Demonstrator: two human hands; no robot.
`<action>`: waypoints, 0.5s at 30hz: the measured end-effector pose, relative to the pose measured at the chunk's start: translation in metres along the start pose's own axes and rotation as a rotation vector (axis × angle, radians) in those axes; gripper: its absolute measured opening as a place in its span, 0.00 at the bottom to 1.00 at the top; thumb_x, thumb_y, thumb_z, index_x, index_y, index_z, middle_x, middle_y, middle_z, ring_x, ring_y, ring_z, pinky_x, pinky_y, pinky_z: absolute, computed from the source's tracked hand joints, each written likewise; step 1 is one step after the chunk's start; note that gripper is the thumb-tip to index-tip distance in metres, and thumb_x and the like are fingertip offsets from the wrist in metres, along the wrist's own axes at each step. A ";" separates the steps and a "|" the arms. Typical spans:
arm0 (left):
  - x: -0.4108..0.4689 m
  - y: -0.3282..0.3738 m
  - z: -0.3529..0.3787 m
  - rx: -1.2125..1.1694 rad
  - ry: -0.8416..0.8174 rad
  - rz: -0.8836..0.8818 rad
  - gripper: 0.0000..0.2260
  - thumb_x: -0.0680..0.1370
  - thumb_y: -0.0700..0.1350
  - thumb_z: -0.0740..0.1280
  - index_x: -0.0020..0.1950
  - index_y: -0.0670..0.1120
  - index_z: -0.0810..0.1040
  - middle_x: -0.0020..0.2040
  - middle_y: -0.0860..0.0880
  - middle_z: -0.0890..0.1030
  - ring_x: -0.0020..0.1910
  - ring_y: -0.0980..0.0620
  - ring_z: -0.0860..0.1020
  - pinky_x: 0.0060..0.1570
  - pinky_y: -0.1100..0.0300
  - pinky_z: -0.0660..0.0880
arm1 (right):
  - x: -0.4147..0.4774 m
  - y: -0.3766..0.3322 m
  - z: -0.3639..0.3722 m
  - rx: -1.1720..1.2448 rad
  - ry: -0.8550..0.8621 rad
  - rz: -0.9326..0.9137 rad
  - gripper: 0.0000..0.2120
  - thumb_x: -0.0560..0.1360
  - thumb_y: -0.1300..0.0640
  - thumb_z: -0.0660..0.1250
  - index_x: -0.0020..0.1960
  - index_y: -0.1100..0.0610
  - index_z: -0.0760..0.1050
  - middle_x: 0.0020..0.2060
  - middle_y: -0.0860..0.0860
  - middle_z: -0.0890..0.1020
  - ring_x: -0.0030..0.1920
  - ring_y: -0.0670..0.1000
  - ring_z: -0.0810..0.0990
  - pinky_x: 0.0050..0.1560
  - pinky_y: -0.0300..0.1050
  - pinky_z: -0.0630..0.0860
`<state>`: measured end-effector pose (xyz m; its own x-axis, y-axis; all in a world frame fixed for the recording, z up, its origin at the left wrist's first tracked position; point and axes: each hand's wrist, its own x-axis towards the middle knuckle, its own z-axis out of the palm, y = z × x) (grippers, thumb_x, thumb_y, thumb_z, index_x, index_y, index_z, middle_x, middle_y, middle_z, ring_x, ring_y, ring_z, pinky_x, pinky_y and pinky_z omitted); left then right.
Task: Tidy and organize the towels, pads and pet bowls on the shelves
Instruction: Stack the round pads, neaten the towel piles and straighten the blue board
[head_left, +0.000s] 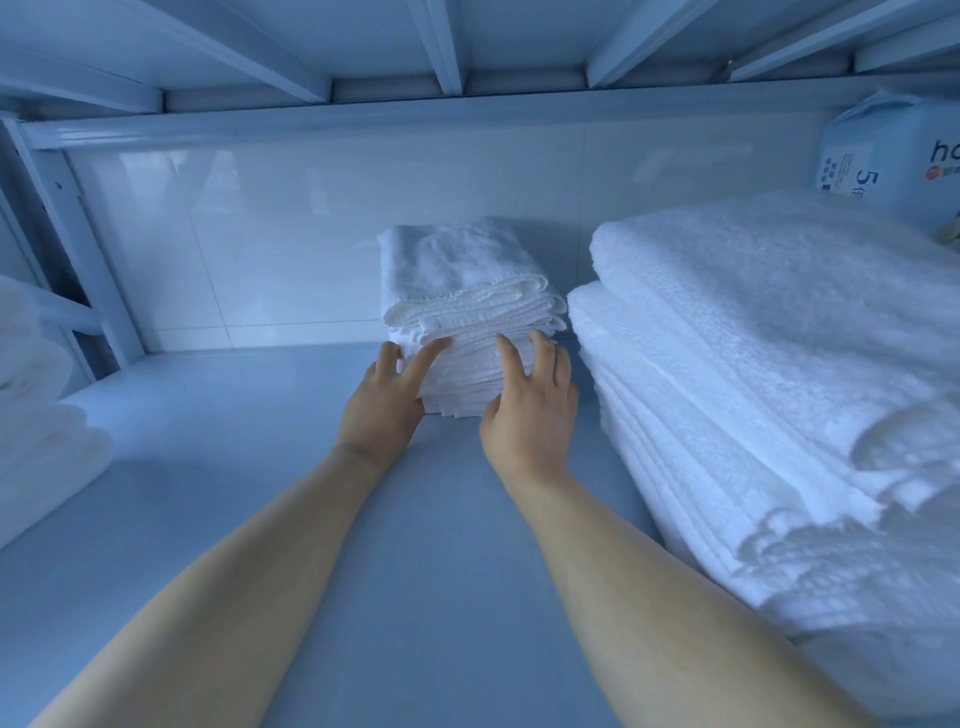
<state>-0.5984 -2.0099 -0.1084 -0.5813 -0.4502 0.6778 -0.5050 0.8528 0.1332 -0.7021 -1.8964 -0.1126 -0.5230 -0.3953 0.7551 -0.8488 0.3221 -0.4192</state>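
A small stack of folded white towels stands at the back middle of the shelf, close to the tiled wall. My left hand touches the stack's front left face with straight fingers. My right hand rests against the front right face, fingers spread and relaxed. Neither hand grips the cloth. A taller pile of large white towels fills the right side of the shelf, almost touching the small stack.
More white towels lie at the left edge beyond a shelf post. A plastic-wrapped package with printed letters sits behind the large pile at the back right. The upper shelf's beams hang low overhead.
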 end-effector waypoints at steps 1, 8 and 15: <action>-0.001 0.000 -0.003 0.018 -0.001 0.011 0.37 0.68 0.30 0.64 0.67 0.62 0.57 0.53 0.42 0.68 0.45 0.40 0.73 0.31 0.56 0.69 | -0.001 -0.003 -0.003 0.012 0.001 -0.020 0.33 0.62 0.68 0.72 0.66 0.54 0.70 0.67 0.58 0.69 0.66 0.61 0.68 0.57 0.59 0.72; -0.026 -0.010 -0.041 0.062 -0.033 0.004 0.37 0.69 0.32 0.65 0.67 0.62 0.56 0.52 0.44 0.67 0.40 0.46 0.67 0.30 0.57 0.67 | -0.005 -0.031 -0.023 0.060 0.035 -0.177 0.35 0.60 0.67 0.71 0.66 0.54 0.70 0.67 0.57 0.69 0.66 0.60 0.66 0.58 0.58 0.72; -0.063 -0.020 -0.076 0.090 -0.033 -0.043 0.36 0.69 0.33 0.65 0.66 0.62 0.56 0.51 0.45 0.67 0.37 0.48 0.65 0.28 0.58 0.67 | -0.009 -0.027 -0.031 0.184 0.077 -0.136 0.27 0.66 0.57 0.65 0.66 0.52 0.69 0.65 0.53 0.70 0.63 0.54 0.66 0.53 0.52 0.70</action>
<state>-0.5027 -1.9780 -0.0988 -0.5779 -0.4953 0.6486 -0.5842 0.8060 0.0951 -0.6723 -1.8750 -0.0924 -0.4014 -0.3549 0.8443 -0.9145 0.1055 -0.3905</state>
